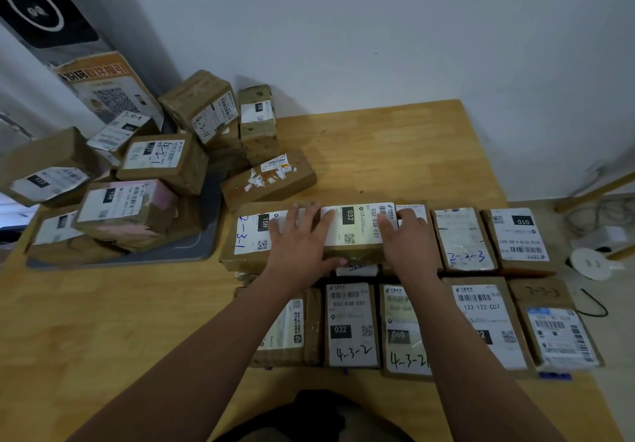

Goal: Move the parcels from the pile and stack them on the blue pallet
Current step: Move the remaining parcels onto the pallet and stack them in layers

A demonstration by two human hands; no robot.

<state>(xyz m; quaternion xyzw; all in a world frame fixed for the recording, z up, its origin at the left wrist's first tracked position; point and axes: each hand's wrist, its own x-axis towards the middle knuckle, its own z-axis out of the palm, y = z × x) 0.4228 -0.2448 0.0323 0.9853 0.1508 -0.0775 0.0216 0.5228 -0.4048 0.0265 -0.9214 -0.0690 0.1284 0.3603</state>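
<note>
Blue pallet point(555, 376) almost wholly covered; only a blue sliver is seen under the near right corner of the stack. Front row point(350, 325) of five parcels is laid flat on it, side by side, labels up; back row point(464, 239) behind it is filled across likewise; first layer judged complete or close to it.

032 parcel point(357, 228) is set on top of the back row, left of centre, bridging lower parcels; judged the first of a second layer, being placed or squared up; not yet let go.

Left hand point(299, 239) is laid on the parcel's left end; fingers spread wide and fairly straight over the top; thumb brought along the near side face. Right hand point(403, 235) is placed at the right end; fingers bent over that end, thumb on the top label. Parcel is held between the two; both forearms stretched forward, palms down.

Loose parcel point(268, 180) with a torn label is seen on the table point(378, 146) just behind the stack; whether it touches the stack cannot be told.

Pile point(137, 180) lies further back at the left, heaped on a grey tray point(196, 249); ten or so parcels seen there, tilted and overlapping, count not certain; roughly half the job judged undone; upper layers yet to be built.
</note>
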